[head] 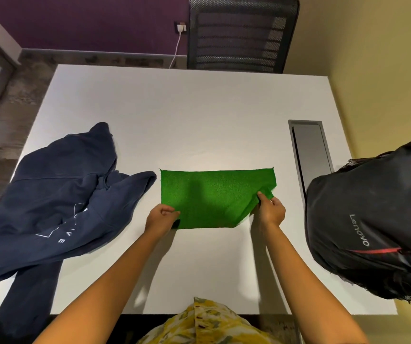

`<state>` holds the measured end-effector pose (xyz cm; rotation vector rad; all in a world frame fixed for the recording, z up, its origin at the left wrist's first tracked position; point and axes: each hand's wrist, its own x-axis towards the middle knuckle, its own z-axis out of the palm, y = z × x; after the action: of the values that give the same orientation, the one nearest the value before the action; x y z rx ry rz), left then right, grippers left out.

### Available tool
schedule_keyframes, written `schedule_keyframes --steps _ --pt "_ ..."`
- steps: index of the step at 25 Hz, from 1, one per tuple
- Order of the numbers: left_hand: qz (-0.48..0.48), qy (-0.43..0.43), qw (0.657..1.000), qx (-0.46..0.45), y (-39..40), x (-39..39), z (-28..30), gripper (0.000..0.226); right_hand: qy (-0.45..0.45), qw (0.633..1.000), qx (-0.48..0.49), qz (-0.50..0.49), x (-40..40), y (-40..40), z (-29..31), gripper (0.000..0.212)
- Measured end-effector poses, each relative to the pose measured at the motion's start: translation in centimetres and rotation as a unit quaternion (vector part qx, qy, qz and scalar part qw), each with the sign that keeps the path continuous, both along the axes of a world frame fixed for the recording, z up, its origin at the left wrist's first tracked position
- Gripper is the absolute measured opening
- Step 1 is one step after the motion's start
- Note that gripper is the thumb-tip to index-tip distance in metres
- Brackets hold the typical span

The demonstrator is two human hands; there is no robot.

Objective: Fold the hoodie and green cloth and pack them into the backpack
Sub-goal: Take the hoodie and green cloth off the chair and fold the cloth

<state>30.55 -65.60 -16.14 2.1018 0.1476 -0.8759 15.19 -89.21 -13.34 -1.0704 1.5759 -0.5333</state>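
While the green cloth (209, 194) lies spread near the middle of the white table (174, 115), both hands grip its near edge. It is a bright, fuzzy-looking rectangle, wider than deep, its far edge straight and flat on the tabletop, with a thread sticking up at each far corner. The left hand (161, 218) has its fingers curled round the near left corner, pinching the fabric. The right hand (271, 209) pinches the near right corner between thumb and fingers and holds it off the table, so that side of the cloth rises in a diagonal crease.

The hoodie (58, 199) sits to the left, just beside the cloth but not touching it. It is dark navy, rumpled and unfolded, with white lettering and a thin white line design on the front; one part hangs over the near table edge. The backpack (373, 219) rests at the right edge of the table, black with a grey "Lenovo" mark and a red stripe. A dark cable slot (311, 155) is set into the table between cloth and backpack. A black mesh chair (241, 33) stands at the far side.
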Motion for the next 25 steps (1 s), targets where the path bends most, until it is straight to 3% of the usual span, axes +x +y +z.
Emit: schedule_keyframes --steps 3,8,11,14,16,18,22,25 --pt "0.019 0.048 0.994 -0.096 -0.8 0.5 1.1 0.009 -0.019 0.986 -0.132 0.099 2.6 2.2 1.0 0.022" --pt "0.100 0.164 0.959 -0.206 -2.1 1.1 1.7 0.020 -0.022 0.913 -0.239 0.329 6.1 8.2 0.5 0.012" --pt "0.120 0.235 0.935 -0.236 -2.1 1.5 0.6 0.047 0.010 0.836 -0.215 0.504 6.7 11.5 -1.6 0.022" --pt "0.136 0.239 0.942 -0.193 -1.6 2.1 -0.9 0.071 0.065 0.758 -0.159 0.629 6.2 13.1 -3.4 0.030" --pt "0.132 0.216 0.954 -0.161 -1.5 2.4 -1.8 0.059 0.050 0.763 -0.158 0.625 5.9 12.9 -3.7 0.026" --pt "0.132 0.183 0.964 -0.141 -2.0 2.7 -1.8 0.040 0.018 0.800 -0.170 0.575 5.5 11.8 -3.5 0.015" --pt "0.096 0.146 0.976 -0.131 -3.0 3.1 -1.5 0.038 0.055 0.850 -0.206 0.482 4.8 8.2 -4.4 0.011" --pt "0.071 0.154 0.976 -0.135 -2.8 3.6 -1.7 0.036 0.084 0.855 -0.212 0.467 4.1 6.4 -5.7 0.018"
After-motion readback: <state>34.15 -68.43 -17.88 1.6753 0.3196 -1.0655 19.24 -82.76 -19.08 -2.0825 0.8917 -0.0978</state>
